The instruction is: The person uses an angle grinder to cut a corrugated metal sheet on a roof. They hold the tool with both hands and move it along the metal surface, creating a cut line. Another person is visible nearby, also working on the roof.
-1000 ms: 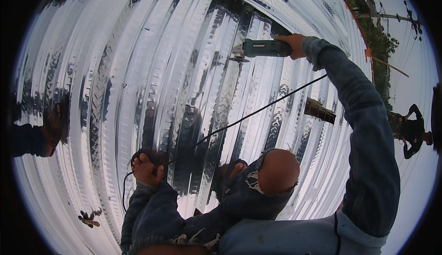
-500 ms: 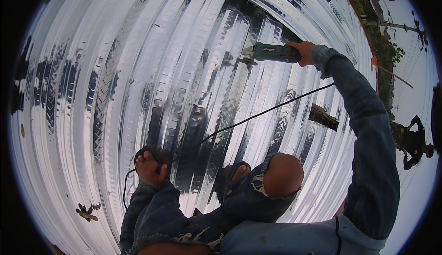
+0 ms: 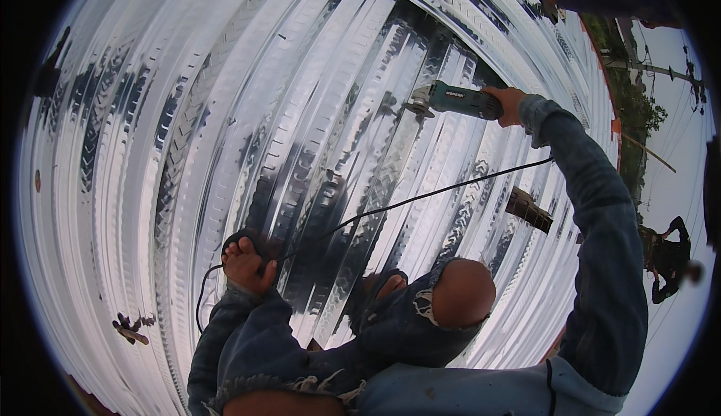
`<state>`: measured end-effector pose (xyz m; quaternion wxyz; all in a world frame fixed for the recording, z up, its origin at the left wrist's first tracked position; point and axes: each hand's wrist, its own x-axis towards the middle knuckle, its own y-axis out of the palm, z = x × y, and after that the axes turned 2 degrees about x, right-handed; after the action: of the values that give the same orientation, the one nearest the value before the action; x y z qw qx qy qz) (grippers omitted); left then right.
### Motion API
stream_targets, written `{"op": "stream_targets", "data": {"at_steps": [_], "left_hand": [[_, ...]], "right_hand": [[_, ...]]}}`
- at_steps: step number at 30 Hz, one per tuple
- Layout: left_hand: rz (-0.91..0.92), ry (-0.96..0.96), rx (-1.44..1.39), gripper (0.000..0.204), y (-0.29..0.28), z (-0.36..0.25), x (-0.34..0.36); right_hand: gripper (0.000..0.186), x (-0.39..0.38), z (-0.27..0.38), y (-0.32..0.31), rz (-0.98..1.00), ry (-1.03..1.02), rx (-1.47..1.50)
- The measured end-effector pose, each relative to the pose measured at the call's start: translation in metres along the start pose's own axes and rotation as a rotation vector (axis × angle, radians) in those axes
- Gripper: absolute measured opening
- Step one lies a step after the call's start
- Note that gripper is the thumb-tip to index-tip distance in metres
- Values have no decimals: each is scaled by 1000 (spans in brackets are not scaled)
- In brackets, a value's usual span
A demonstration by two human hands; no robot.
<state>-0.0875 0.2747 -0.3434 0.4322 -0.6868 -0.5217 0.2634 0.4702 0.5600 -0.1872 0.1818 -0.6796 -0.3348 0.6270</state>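
Note:
My right hand (image 3: 511,107), at the end of an outstretched arm, is closed around the rear of a dark green angle grinder (image 3: 462,101). The grinder's metal head and disc (image 3: 420,107) point left, over a shiny ribbed metal sheet (image 3: 323,123); whether the disc touches it I cannot tell. Low at left, my left hand (image 3: 249,267) is closed on a black power cable (image 3: 398,205), beside a dark rounded piece of footwear. From there the cable stretches fairly straight toward my right arm, and a loose loop hangs on the other side.
My bent knee (image 3: 463,293) in torn jeans stands between the arms. A brown slatted piece (image 3: 529,209) lies on the sheets at right. Another person's leg (image 3: 601,3) shows at upper right, and a person in dark clothes (image 3: 667,257) stands at far right. Small items (image 3: 131,329) lie lower left.
The grinder and my right hand have shifted slightly right and down in view, along with the sheets. Both hands keep their hold.

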Motion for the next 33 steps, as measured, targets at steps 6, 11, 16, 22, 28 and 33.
{"op": "stream_targets", "data": {"at_steps": [6, 11, 16, 22, 28, 33], "left_hand": [[7, -38, -10, 31, -3, 0, -1], [25, -53, -33, 30, -3, 1, -3], [34, -86, -92, 29, -3, 3, -5], [73, -88, -29, 30, -5, 1, -6], [130, -148, -132, 32, -4, 1, -8], [112, -106, -60, 32, 3, 4, -11]], "right_hand": [[79, 5, 9, -3, 22, 8, -19], [81, 11, 12, -6, 29, 23, -79], [82, 17, 16, -4, 29, 6, -104], [82, 19, 21, -4, 55, 30, -126], [80, 20, 29, -9, 53, 18, -146], [79, 25, 32, -7, 44, -8, -145]]}}
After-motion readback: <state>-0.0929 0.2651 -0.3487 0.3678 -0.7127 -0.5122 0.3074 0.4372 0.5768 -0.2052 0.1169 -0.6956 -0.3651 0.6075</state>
